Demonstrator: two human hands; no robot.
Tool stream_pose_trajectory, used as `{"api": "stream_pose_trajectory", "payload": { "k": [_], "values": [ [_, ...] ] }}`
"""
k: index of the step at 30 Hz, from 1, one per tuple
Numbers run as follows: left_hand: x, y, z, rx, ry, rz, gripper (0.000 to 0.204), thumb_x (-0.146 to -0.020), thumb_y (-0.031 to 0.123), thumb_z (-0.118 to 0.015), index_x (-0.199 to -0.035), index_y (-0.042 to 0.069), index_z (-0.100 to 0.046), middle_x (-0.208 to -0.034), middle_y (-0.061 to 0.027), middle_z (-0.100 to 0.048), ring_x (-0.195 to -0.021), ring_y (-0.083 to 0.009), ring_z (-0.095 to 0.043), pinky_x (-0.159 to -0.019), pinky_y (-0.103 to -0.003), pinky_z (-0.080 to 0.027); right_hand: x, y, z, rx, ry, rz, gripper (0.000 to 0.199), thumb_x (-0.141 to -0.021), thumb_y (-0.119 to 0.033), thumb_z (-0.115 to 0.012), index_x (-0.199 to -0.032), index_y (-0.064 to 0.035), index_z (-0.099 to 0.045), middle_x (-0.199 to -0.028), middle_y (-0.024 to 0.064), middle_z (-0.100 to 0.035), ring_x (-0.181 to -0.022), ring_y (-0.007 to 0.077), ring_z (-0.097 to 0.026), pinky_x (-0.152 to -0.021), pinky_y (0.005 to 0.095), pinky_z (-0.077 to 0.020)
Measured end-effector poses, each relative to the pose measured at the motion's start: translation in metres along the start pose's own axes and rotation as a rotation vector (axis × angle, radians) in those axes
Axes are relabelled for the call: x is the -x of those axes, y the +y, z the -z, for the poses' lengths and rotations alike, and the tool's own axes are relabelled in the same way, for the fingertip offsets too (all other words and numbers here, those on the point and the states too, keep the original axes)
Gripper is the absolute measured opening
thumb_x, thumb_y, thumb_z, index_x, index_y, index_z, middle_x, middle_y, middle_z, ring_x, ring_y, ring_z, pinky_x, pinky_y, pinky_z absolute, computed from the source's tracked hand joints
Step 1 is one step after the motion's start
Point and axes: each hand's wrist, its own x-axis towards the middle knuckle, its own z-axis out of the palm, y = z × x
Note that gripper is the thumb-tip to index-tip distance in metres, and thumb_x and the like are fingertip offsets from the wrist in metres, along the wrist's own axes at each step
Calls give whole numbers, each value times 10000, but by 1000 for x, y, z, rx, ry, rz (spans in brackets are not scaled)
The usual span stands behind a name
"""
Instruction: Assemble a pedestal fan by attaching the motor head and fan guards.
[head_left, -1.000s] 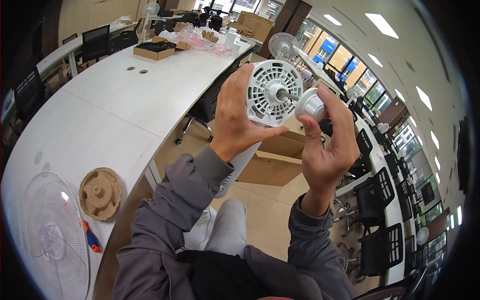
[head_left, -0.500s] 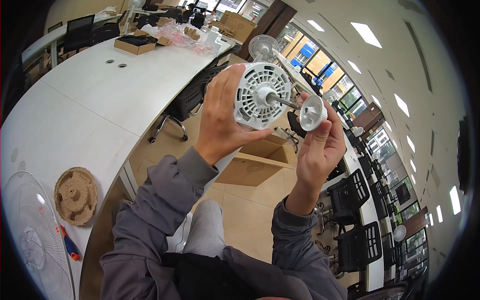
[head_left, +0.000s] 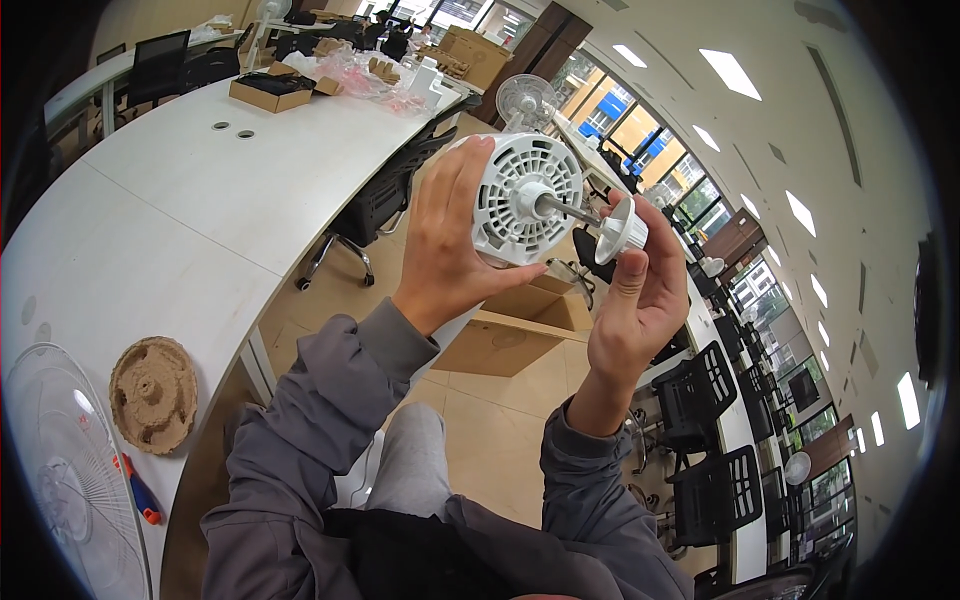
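Note:
My left hand (head_left: 440, 235) is wrapped round the side of a white fan motor housing (head_left: 505, 222), held up in front of me with its slotted round face toward the right. From its centre a metal shaft (head_left: 568, 207) sticks out. In the fingers of my right hand (head_left: 640, 300) is a small white plastic fan nut (head_left: 625, 232) with a flared rim and a ribbed grip. Its rim side faces the shaft's tip; whether the two touch I cannot tell.
A clear fan blade or guard (head_left: 70, 480), a moulded brown pulp piece (head_left: 153, 395) and a screwdriver (head_left: 142, 490) lie on the white table (head_left: 180, 210) at left. Below my hands stands an open cardboard box (head_left: 500, 340). Office chairs (head_left: 715, 490) line the right.
My right hand has turned the fan nut, so its hollow side now faces the shaft rather than me. The housing has shifted only slightly, still in my left hand.

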Motion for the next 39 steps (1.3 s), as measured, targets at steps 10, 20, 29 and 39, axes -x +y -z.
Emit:
{"api": "stream_pose_trajectory", "payload": {
  "k": [10, 20, 29, 39],
  "values": [
    [0, 2, 0, 3, 2, -6, 1210, -550, 351, -960, -1516, 9, -318, -1453, -211, -467, -1336, -381, -448, -1110, -472, -377, 3, 0, 5, 99, 6, 61, 436, -975, -146, -670, -1331, 73, -545, -1302, 214, -620, -1162, 227, -611, -992, 338, -478],
    [1, 2, -2, 0, -7, -3, 1233, -547, 378, -955, -1522, 7, -298, -1458, -222, -441, -1331, -398, -443, -1108, -485, -373, -1, 6, 4, 311, -8, 245, 421, -938, -199, -725, -1249, 63, -617, -1268, 190, -623, -1128, 244, -619, -966, 359, -499],
    [13, -1, -3, 15, -3, 1, 1353, -514, 439, -972, -1551, 5, -218, -1513, -265, -359, -1386, -434, -384, -1137, -493, -354, 45, 17, 7, -29, 187, -49, 521, -1062, -343, -497, -1387, 62, -448, -1235, 225, -637, -1052, 224, -659, -890, 314, -521],
    [96, 11, 34, -39, -162, 322, 1277, -614, 267, -955, -1571, 3, -151, -1564, -231, -333, -1425, -345, -387, -1123, -480, -365, 78, 44, 17, -1231, 85, -997, 429, -1107, -362, -328, -1232, -15, -545, -1090, 180, -653, -828, 173, -541, -724, 261, -435]
  ]
}}
